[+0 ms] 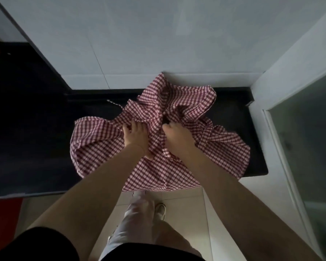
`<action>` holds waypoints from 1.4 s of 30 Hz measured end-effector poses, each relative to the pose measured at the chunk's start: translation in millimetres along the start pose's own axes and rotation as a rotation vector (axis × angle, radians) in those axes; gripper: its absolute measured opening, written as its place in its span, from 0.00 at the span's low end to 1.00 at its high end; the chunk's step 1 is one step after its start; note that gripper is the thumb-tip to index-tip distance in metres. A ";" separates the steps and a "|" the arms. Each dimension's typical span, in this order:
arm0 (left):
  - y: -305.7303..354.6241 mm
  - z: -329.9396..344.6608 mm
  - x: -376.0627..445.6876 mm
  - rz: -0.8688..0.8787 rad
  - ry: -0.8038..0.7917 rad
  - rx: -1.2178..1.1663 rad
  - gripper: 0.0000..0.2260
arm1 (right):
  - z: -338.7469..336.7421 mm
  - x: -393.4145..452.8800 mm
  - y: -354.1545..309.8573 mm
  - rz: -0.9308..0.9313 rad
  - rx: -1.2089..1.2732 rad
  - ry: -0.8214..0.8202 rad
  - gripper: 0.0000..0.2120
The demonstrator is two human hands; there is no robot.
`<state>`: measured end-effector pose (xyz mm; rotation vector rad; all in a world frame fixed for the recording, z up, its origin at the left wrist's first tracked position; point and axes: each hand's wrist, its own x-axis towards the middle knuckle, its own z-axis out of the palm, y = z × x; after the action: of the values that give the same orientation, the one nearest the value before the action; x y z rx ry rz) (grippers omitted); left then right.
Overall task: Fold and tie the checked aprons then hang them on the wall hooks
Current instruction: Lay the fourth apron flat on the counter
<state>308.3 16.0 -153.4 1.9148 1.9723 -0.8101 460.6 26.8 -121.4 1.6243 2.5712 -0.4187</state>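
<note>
A red-and-white checked apron (224,147) lies crumpled in a heap on the black countertop (36,147), with its lower edge hanging over the front. My left hand (135,138) grips a bunched fold near the middle of the cloth. Just to its right, my right hand (177,140) is closed on another fold of the same apron. A thin checked strap (114,104) trails out to the left at the back of the heap. No wall hooks are in view.
A white tiled wall (158,34) rises right behind the counter. A white frame with a glass panel (309,138) closes off the right side. Below the counter edge are pale floor tiles (188,213), my legs and a shoe (160,210).
</note>
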 end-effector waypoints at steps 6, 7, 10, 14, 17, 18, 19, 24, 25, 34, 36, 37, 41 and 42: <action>8.6 -22.8 23.3 0.244 0.077 0.158 0.59 | 37.9 -12.7 6.6 0.111 -0.110 -0.276 0.47; 10.9 -27.3 22.9 0.243 0.115 0.186 0.55 | 41.2 -15.6 4.3 0.123 -0.106 -0.251 0.46; 14.4 -35.7 8.7 0.173 0.340 0.178 0.42 | 45.4 -15.6 -2.3 0.188 -0.037 -0.209 0.40; 16.3 -15.7 -23.5 0.044 0.500 -0.219 0.23 | 40.3 -7.4 -4.1 0.205 0.048 -0.197 0.29; 24.7 11.2 -39.1 0.019 0.231 -0.392 0.27 | 16.8 0.3 1.9 0.178 0.149 -0.227 0.18; 24.9 17.0 -41.1 0.017 0.139 -0.368 0.32 | 6.0 2.4 4.8 0.172 0.131 -0.278 0.14; 22.8 20.5 -41.2 0.020 0.089 -0.343 0.37 | -6.0 2.6 8.8 0.175 0.082 -0.333 0.11; -2.1 16.5 -31.0 -0.046 -0.022 -0.258 0.38 | -61.1 8.2 72.0 0.611 -0.200 -0.371 0.19; -9.5 15.7 -31.8 -0.069 -0.043 -0.244 0.38 | -77.1 5.1 84.4 0.737 -0.298 -0.305 0.19; -3.9 28.2 -51.2 -0.112 0.157 -0.418 0.29 | -64.6 0.1 28.8 0.390 -0.488 0.029 0.10; 2.4 33.4 -52.2 -0.078 0.102 -0.396 0.38 | -34.9 -8.2 13.7 0.225 -0.173 -0.057 0.06; 1.0 37.5 -51.8 -0.080 0.056 -0.362 0.44 | -18.1 -12.2 10.4 0.192 -0.073 -0.174 0.07; -13.2 48.0 -46.5 -0.100 -0.041 -0.315 0.52 | 20.5 -34.6 50.1 0.498 -0.088 -0.333 0.23; -16.4 49.0 -44.6 -0.097 -0.045 -0.312 0.52 | 23.7 -41.6 64.4 0.632 -0.125 -0.308 0.29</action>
<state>287.1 -47.9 -164.6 1.6210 2.0379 -0.5246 534.4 10.0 -147.9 2.0079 1.7120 -0.3991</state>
